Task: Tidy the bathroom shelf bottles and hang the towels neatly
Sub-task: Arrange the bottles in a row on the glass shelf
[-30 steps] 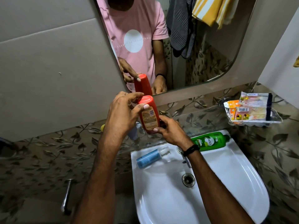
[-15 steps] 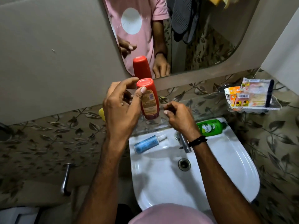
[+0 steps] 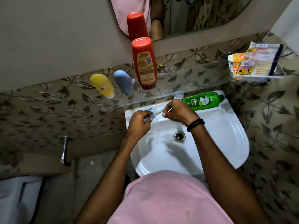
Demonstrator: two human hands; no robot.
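Observation:
A tall red bottle stands free on its cap end on the glass shelf, with a yellow bottle and a grey-blue bottle to its left. Below the shelf, a small blue bottle with a clear cap lies on the back rim of the white sink. My left hand is closed around its blue body. My right hand pinches at its clear cap end, which the fingers mostly hide. A green bottle lies on its side on the sink rim to the right. No towels are in view.
A clear wall tray at the right holds soap packets. The mirror hangs above the shelf. The tap sits between my right hand and the green bottle. A metal lever sticks out of the left wall.
Both hands have let go of the red bottle, which now stands on the shelf. They have dropped to the blue bottle on the sink rim, and the view has tilted downward.

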